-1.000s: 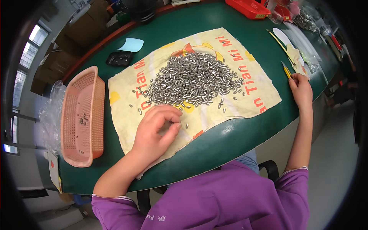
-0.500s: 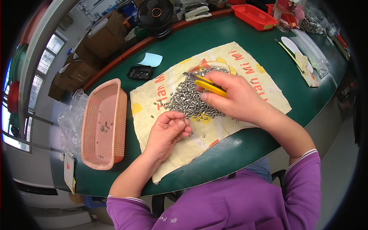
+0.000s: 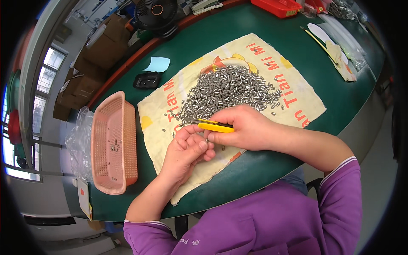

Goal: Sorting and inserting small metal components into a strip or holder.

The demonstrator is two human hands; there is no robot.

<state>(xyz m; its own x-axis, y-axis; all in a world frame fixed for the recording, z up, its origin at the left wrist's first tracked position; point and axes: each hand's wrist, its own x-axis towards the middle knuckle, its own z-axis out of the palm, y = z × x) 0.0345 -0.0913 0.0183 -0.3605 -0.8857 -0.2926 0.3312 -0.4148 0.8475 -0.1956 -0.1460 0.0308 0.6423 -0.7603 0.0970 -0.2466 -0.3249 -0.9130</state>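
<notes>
The green counter point(image 3: 199, 36) is largely covered mid-way by a yellow printed cloth point(image 3: 154, 146), on which a heap of sm. metal pcs point(image 3: 233, 87) is piled, w/ strays around it. Above the cloth's near side, a single metal pc point(image 3: 207, 140) is pinched btwn L hand point(image 3: 187, 151) thumb & fingers, mostly hidden. A yellow-handled knife point(image 3: 219, 127) is gripped by the R hand point(image 3: 244, 129), blade pointed left, just beside the L hand.

A pink basket point(image 3: 131, 153) w/ a few pcs inside is set at L, flanked by a clear plastic bag point(image 3: 78, 138). Beyond the cloth, a blk tray point(image 3: 146, 80) & lt-blue paper point(image 3: 157, 64) are placed. At the back, a blk fan point(image 3: 156, 17), cardboard boxes point(image 3: 106, 46) & windows point(image 3: 46, 74) are seen.
</notes>
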